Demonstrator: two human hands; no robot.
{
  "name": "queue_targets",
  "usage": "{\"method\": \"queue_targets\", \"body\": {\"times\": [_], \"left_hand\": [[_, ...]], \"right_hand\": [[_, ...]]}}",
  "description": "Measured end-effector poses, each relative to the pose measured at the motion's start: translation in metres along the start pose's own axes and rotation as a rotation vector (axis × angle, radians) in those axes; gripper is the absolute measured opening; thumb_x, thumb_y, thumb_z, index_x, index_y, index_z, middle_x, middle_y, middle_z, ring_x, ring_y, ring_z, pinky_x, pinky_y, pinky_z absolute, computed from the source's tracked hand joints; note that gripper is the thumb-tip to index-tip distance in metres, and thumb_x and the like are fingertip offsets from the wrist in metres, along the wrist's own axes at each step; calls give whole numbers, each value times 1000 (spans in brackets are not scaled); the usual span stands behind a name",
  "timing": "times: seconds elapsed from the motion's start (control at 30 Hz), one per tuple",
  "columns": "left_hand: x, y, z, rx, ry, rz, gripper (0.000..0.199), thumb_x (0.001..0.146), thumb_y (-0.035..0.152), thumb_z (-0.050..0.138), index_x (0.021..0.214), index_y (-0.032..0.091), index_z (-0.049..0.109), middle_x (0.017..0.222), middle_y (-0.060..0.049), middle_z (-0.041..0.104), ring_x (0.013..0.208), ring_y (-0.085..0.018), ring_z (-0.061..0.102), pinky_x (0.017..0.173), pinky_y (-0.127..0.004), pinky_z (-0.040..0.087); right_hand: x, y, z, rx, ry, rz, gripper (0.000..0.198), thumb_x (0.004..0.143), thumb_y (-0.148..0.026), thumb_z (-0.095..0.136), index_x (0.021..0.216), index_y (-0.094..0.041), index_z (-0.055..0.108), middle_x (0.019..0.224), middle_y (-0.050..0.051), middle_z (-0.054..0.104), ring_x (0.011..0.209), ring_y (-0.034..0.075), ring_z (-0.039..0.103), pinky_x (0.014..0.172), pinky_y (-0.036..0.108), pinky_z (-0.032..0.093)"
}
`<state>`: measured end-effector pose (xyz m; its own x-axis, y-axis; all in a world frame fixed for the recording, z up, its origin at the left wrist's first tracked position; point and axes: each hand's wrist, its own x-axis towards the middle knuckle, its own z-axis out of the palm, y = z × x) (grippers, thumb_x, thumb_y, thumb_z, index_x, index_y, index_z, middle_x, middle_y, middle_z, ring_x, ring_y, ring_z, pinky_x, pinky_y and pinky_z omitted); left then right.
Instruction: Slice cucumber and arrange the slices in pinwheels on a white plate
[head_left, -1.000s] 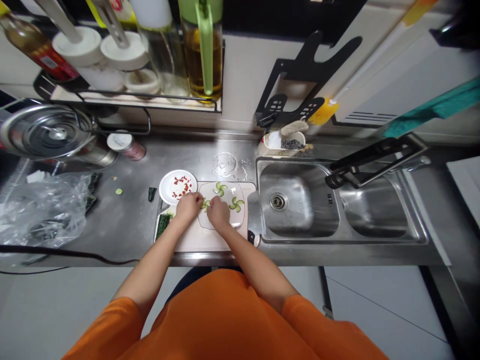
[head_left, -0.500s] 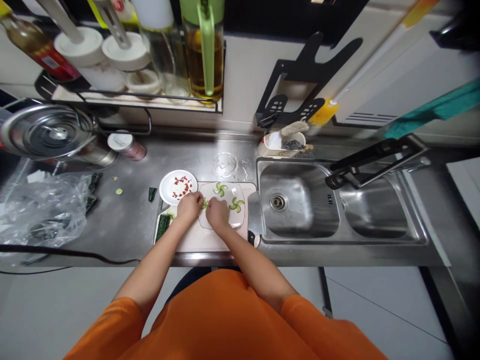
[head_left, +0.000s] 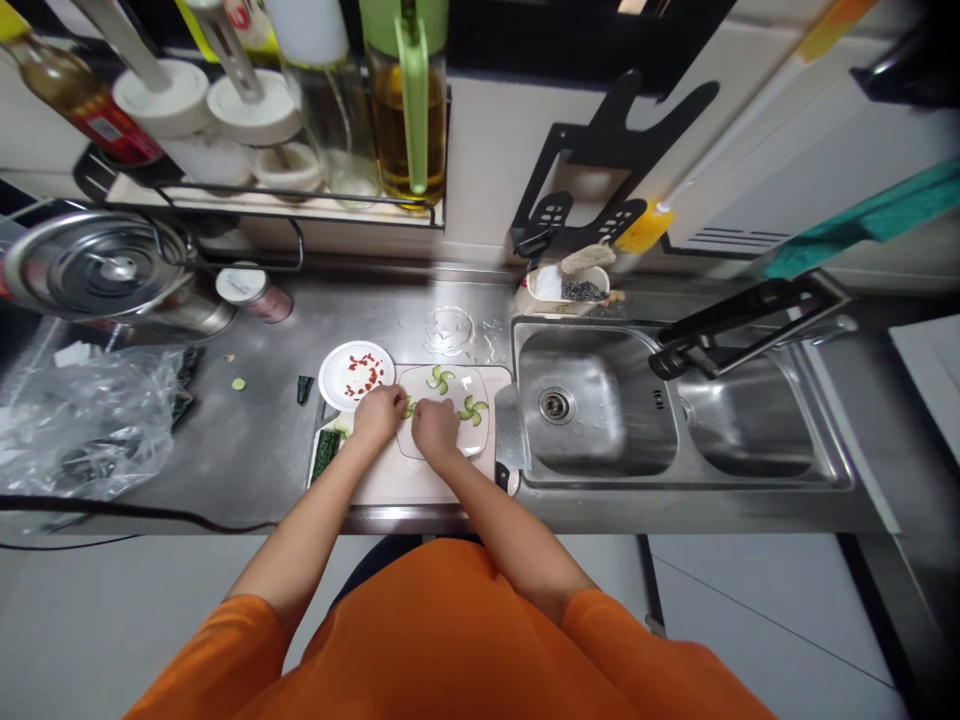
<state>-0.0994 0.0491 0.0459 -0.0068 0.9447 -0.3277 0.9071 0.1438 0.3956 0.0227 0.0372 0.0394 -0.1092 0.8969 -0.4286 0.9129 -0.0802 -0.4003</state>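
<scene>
A white plate [head_left: 471,440] lies on a pale cutting board [head_left: 382,485]. On it, pale green cucumber slices form small pinwheels, one at the back [head_left: 440,379] and one at the right [head_left: 472,410]. My left hand [head_left: 379,415] is closed at the plate's left edge, its fingertips beside more cucumber slices [head_left: 409,407]. Just right of these slices, my right hand [head_left: 436,430] is closed over the plate. Whatever the fingertips pinch is too small or hidden to make out. A round white dish [head_left: 328,378] with small red pieces [head_left: 364,375] stands behind my left hand.
A cucumber piece [head_left: 325,455] rests at the board's left side, and a knife [head_left: 511,425] lies along its right. The double sink [head_left: 600,400] is to the right. Leftward are a plastic bag [head_left: 97,420], a jar [head_left: 255,293] and a lidded pot [head_left: 105,265].
</scene>
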Motion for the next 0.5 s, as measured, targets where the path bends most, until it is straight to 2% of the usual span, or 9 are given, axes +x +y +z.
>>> {"method": "queue_targets", "body": {"times": [0.5], "left_hand": [[-2,-4,1,-104,36,-14,21,81,27,50,87,19,68,89,-8,69,83,-20,59,74,-27,40]], "right_hand": [[-8,6,-10,27,2,5,21,86,-17,44,85,-21,65,80,9,64,94,26,49,68,31,33]]}}
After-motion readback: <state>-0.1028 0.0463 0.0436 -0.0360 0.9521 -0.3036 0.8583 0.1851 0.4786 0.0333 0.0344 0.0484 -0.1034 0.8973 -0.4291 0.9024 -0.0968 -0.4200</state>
